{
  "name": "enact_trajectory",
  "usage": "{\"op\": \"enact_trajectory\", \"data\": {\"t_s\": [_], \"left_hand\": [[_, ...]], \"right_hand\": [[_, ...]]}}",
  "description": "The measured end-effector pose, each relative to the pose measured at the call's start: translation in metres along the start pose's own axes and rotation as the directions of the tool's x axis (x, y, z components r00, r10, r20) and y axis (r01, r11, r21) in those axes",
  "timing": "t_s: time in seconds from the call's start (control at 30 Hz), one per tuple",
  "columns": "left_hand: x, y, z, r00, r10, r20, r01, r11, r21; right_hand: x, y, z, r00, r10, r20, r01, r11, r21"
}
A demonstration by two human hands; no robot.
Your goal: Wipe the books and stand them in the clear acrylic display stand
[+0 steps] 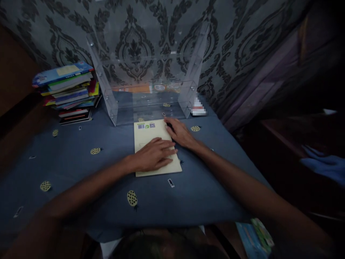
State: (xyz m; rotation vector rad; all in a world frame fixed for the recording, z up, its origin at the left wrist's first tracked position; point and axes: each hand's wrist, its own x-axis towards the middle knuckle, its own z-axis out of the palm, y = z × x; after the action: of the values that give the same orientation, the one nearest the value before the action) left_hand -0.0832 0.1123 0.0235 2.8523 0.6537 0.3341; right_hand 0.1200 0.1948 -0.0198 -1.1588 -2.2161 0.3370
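A pale yellow book [141, 135] lies flat on the cloth-covered table, with a barcode, a green mark and a square code along its far edge. My left hand [155, 154] rests palm down across its lower half, fingers spread and pointing right. At the book's far right corner is my right hand [180, 132]; its fingers reach along the edge and its thumb stands apart from them. Neither hand is wrapped round the book.
Beyond the book stands a clear acrylic rack [113, 106], with orange items behind it. A leaning stack of books [72, 90] is at the back left. A blurred white object [198, 107] sits right of the rack. Blue and green booklets [252, 237] show below the table's near edge.
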Motion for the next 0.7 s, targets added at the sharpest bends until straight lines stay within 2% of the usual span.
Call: {"op": "enact_trajectory", "data": {"t_s": [0.13, 0.23, 0.4, 0.7], "left_hand": [[-0.014, 0.027, 0.006, 0.999, 0.011, 0.030, -0.011, 1.000, 0.003], [-0.016, 0.035, 0.010, 0.999, -0.029, 0.017, 0.028, 0.998, 0.052], [-0.016, 0.037, 0.012, 0.999, -0.046, -0.014, 0.047, 0.992, 0.118], [-0.018, 0.036, 0.016, 0.997, -0.055, -0.053, 0.060, 0.993, 0.105]], "right_hand": [[0.000, -0.001, -0.001, 1.000, -0.009, 0.010, 0.009, 1.000, -0.018], [-0.001, -0.004, -0.002, 1.000, -0.007, 0.024, 0.008, 1.000, -0.022], [-0.017, -0.013, -0.006, 1.000, -0.012, 0.003, 0.012, 1.000, -0.013], [-0.070, -0.043, -0.029, 1.000, 0.020, -0.013, -0.018, 0.989, 0.148]]}}
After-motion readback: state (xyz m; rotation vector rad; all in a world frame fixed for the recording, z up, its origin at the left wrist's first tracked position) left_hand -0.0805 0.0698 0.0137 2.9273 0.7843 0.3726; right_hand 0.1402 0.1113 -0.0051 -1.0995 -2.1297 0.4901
